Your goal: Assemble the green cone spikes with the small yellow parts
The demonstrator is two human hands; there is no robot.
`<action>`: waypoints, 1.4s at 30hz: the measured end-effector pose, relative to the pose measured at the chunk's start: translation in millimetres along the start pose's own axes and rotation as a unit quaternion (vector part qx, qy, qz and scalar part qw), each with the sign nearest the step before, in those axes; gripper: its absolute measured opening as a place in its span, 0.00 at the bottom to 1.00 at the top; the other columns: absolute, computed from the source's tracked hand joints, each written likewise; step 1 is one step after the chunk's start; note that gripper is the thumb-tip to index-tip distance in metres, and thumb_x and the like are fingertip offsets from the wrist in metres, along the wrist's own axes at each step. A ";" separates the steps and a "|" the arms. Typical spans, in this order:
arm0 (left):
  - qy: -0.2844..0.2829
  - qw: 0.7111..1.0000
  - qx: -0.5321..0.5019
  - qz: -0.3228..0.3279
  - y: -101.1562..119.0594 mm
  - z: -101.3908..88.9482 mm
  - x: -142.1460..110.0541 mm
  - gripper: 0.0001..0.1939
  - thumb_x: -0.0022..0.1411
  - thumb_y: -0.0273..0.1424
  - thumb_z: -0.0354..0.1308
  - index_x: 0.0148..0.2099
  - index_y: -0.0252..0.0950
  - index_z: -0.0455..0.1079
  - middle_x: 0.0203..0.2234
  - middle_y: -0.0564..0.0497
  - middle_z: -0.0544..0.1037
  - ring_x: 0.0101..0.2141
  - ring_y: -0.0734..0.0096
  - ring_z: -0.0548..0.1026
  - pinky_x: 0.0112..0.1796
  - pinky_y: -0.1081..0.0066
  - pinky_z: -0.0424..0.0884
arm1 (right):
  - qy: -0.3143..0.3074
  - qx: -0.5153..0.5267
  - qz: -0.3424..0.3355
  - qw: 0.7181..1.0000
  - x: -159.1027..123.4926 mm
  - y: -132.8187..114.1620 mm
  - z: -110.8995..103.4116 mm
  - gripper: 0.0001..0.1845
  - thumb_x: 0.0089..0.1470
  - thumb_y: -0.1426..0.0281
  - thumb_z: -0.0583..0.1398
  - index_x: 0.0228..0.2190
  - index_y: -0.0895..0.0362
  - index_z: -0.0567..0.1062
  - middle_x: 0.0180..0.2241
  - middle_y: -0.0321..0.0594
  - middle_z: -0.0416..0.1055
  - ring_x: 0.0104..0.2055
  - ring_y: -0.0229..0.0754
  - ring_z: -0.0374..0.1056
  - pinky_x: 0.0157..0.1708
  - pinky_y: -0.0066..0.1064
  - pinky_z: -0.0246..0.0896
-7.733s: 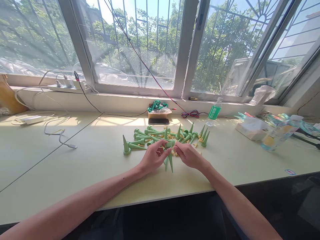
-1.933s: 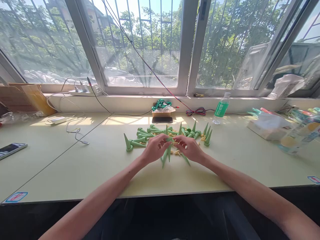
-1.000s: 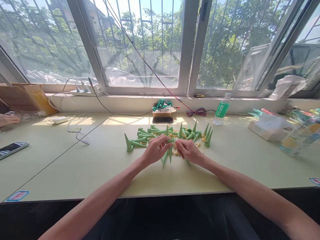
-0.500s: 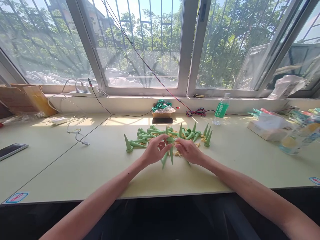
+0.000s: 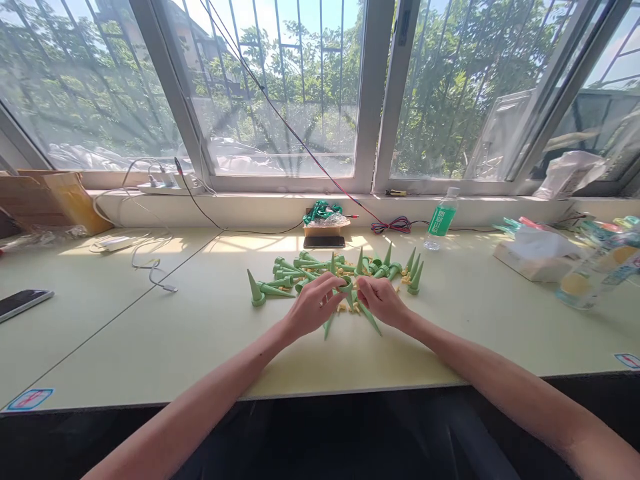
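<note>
My left hand (image 5: pixel 316 303) is closed on a green plastic watering spike (image 5: pixel 349 288), a hollow cone with a wider collar. Its open collar end is tipped up toward me. Just right of that collar, my right hand (image 5: pixel 383 299) has its fingers pinched together; what they hold, if anything, is hidden. Around and behind both hands lie many more green spikes (image 5: pixel 280 271), some on their sides. Others stand point up, such as the upright spike (image 5: pixel 257 290) at the left and another upright spike (image 5: pixel 416 278) at the right. Small yellow plastic pieces (image 5: pixel 342 307) are scattered among them.
Behind the pile are a black phone (image 5: pixel 324 242) and a small box (image 5: pixel 320 231) with green cord. A water bottle (image 5: pixel 442 221) stands back right, near a tissue box (image 5: pixel 530 259). Leftward lie a white cable (image 5: pixel 155 272) and another phone (image 5: pixel 24 304).
The spike in my left hand has turned so its open collar faces me more. My right hand's fingers have curled in tighter beside it.
</note>
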State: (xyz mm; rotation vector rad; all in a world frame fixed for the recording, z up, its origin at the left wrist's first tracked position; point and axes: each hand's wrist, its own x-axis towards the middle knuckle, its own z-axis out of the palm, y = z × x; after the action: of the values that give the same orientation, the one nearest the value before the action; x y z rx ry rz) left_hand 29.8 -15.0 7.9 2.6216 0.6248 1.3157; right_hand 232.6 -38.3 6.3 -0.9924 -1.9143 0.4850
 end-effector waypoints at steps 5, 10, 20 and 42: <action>0.013 0.998 -0.036 -0.050 2.4 1.2 0.6 0.10 0.67 0.32 0.55 0.49 0.38 0.66 0.34 0.51 0.73 0.24 0.80 0.70 0.25 0.78 0.71 | 0.007 -0.016 -0.027 0.999 -1.0 -1.4 0.1 0.28 0.67 0.53 0.44 0.21 0.55 0.63 0.17 0.32 0.59 0.20 0.35 0.54 0.25 0.29 0.51; 0.011 0.964 -0.198 -0.179 6.9 0.6 5.6 0.16 0.65 0.39 0.57 0.50 0.39 0.60 0.31 0.55 0.71 0.18 0.82 0.69 0.18 0.80 0.67 | 0.056 0.001 0.009 0.998 -1.3 -1.7 -1.3 0.27 0.66 0.52 0.46 0.23 0.55 0.65 0.17 0.33 0.59 0.20 0.36 0.55 0.23 0.29 0.51; -0.139 0.825 -0.429 -0.340 12.9 -6.7 10.9 0.34 0.66 0.55 0.45 0.30 0.29 0.73 0.19 0.48 0.72 0.15 0.76 0.68 0.13 0.76 0.57 | 0.021 0.016 -0.016 1.000 -4.7 -5.0 -1.0 0.24 0.66 0.53 0.46 0.24 0.54 0.63 0.18 0.32 0.59 0.20 0.36 0.55 0.24 0.29 0.53; -0.096 0.988 -0.088 -0.087 7.5 -4.8 3.1 0.16 0.68 0.34 0.53 0.56 0.42 0.69 0.43 0.47 0.71 0.27 0.80 0.68 0.25 0.79 0.69 | 0.015 0.024 -0.009 1.000 -0.7 4.7 3.8 0.29 0.67 0.57 0.46 0.16 0.55 0.58 0.13 0.31 0.54 0.17 0.32 0.49 0.20 0.27 0.46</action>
State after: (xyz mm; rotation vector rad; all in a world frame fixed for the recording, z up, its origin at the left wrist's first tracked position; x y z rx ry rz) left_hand 29.9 -20.7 15.4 2.4502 0.6565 1.0048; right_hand 231.6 -35.8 0.8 -0.9451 -1.8748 0.5009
